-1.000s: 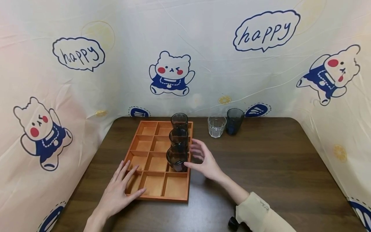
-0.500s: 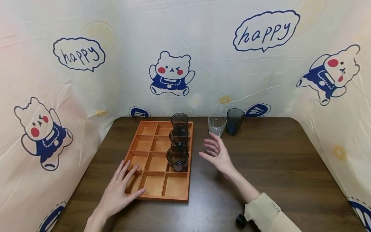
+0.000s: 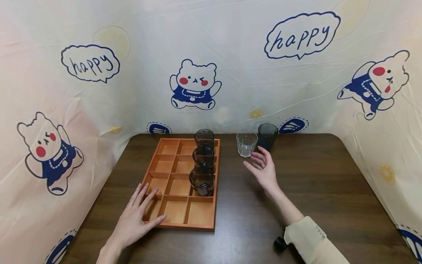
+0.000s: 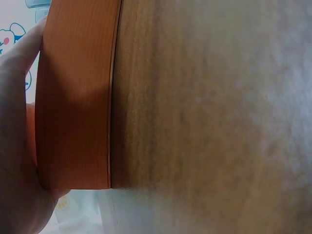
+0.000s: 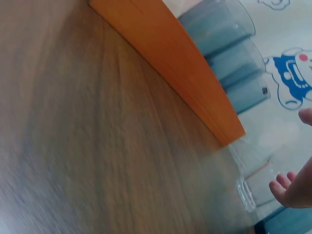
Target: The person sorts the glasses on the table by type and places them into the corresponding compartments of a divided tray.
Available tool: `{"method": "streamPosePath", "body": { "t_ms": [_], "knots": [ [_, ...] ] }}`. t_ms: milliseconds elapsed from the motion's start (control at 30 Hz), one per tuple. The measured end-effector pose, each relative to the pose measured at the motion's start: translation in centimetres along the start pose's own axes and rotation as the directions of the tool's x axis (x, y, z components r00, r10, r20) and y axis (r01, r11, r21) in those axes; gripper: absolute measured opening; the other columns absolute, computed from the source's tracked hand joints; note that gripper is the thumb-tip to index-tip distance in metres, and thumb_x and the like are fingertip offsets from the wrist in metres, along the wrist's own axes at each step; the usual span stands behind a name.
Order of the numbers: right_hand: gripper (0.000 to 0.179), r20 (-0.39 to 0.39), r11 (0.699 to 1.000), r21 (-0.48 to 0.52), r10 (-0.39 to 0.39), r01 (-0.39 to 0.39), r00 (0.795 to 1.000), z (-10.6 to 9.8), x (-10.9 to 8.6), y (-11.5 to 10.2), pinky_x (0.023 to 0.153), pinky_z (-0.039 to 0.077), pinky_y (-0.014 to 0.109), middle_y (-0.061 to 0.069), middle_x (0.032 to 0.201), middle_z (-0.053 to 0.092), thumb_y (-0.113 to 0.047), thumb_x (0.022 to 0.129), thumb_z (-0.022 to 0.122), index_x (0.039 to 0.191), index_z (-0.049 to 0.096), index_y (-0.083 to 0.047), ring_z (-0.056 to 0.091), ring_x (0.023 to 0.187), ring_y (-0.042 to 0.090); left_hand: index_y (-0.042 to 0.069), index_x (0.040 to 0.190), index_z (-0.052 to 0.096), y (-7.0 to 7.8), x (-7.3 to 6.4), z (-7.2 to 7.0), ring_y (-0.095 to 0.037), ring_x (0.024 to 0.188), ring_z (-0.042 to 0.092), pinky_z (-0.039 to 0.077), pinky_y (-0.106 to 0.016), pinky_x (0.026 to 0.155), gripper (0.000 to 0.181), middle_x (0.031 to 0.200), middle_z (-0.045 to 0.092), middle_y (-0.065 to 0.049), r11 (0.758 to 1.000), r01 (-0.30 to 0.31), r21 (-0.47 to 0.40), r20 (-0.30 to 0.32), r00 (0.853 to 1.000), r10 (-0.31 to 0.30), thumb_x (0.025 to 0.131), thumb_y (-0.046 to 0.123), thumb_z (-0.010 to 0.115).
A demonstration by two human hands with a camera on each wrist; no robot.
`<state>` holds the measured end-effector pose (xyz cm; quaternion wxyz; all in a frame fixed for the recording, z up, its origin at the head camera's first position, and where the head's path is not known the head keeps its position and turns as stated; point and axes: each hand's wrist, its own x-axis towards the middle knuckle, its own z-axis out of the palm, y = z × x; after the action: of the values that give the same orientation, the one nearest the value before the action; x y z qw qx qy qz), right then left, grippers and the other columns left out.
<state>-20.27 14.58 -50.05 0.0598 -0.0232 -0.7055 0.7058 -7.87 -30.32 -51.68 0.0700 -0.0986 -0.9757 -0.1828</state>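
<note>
My left hand (image 3: 132, 218) rests with fingers spread over the front left corner of a wooden compartment tray (image 3: 184, 226). Three dark grey glasses, the near one (image 3: 201, 181), the middle one (image 3: 203, 157) and the far one (image 3: 204, 136), stand in a row in its right column. To the right, my right hand (image 3: 265, 170) holds nothing, its fingers loosely bent just in front of a clear glass (image 3: 246, 144) and another dark glass (image 3: 268, 135). The fingertips partly cover that dark glass's lower part; I cannot tell whether they touch it.
Both loose glasses stand on the brown table (image 3: 329, 190) near its back edge. A printed cloth (image 3: 237, 73) hangs behind and at both sides. Beside the right cuff is a small black object (image 3: 280, 244). The tray's side wall (image 5: 170, 63) crosses the right wrist view.
My right hand has moved from beside the near glass in the tray, rightward and away from me, to the two loose glasses. My left hand has stayed on the tray.
</note>
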Motion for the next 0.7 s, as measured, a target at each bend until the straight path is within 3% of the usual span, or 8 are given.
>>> {"method": "streamPosePath", "body": {
  "t_ms": [100, 233, 400, 533, 700],
  "knots": [
    [0.078, -0.052, 1.000, -0.009, 0.004, -0.005, 0.999, -0.5, 0.5, 0.3, 0.118, 0.054, 0.037, 0.031, 0.153, 0.058, 0.004, 0.097, 0.078, 0.164, 0.039, -0.002, 0.066, 0.119, 0.001, 0.023, 0.167, 0.050, 0.0, 0.0, 0.0, -0.031, 0.175, 0.012, 0.040, -0.076, 0.115, 0.095, 0.179, 0.033, -0.019, 1.000, 0.002, -0.001, 0.001, 1.000, -0.002, 0.088, 0.061, 0.086],
    [0.076, -0.093, 1.000, -0.015, 0.013, -0.015, 0.996, -1.1, 0.9, 0.6, 0.114, 0.055, 0.029, 0.029, 0.152, 0.058, 0.003, 0.097, 0.078, 0.163, 0.041, -0.003, 0.064, 0.110, -0.010, 0.023, 0.167, 0.050, 0.0, -0.1, 0.0, -0.031, 0.174, 0.013, 0.040, -0.076, 0.115, 0.095, 0.179, 0.033, -0.019, 1.000, 0.000, 0.000, -0.002, 1.000, 0.000, 0.088, 0.061, 0.086],
    [0.075, -0.114, 0.999, -0.030, 0.025, -0.029, 0.993, -1.6, 1.3, 0.8, 0.113, 0.053, 0.027, 0.031, 0.155, 0.057, 0.002, 0.098, 0.078, 0.163, 0.040, -0.003, 0.062, 0.110, -0.010, 0.024, 0.166, 0.050, 0.0, -0.1, 0.0, -0.032, 0.174, 0.014, 0.040, -0.076, 0.116, 0.095, 0.179, 0.034, -0.020, 1.000, 0.000, -0.001, -0.005, 1.000, 0.000, 0.087, 0.061, 0.086],
    [0.074, -0.138, 0.998, -0.044, 0.032, -0.038, 0.990, -2.1, 1.5, 0.8, 0.118, 0.052, 0.034, 0.028, 0.155, 0.058, 0.000, 0.099, 0.078, 0.163, 0.040, -0.004, 0.060, 0.110, -0.010, 0.023, 0.166, 0.051, 0.0, -0.1, 0.0, -0.033, 0.174, 0.015, 0.040, -0.075, 0.116, 0.095, 0.179, 0.034, -0.020, 1.000, -0.002, -0.005, -0.005, 1.000, 0.002, 0.087, 0.061, 0.086],
    [0.074, -0.186, 0.999, -0.037, 0.026, -0.033, 0.982, -2.8, 2.0, 0.8, 0.124, 0.047, 0.047, 0.027, 0.153, 0.058, -0.003, 0.100, 0.078, 0.163, 0.039, -0.002, 0.061, 0.124, 0.009, 0.023, 0.166, 0.051, 0.0, 0.0, 0.0, -0.029, 0.175, 0.011, 0.040, -0.075, 0.116, 0.095, 0.179, 0.034, -0.020, 1.000, -0.005, 0.000, -0.005, 1.000, 0.005, 0.087, 0.061, 0.086]
  ]
}}
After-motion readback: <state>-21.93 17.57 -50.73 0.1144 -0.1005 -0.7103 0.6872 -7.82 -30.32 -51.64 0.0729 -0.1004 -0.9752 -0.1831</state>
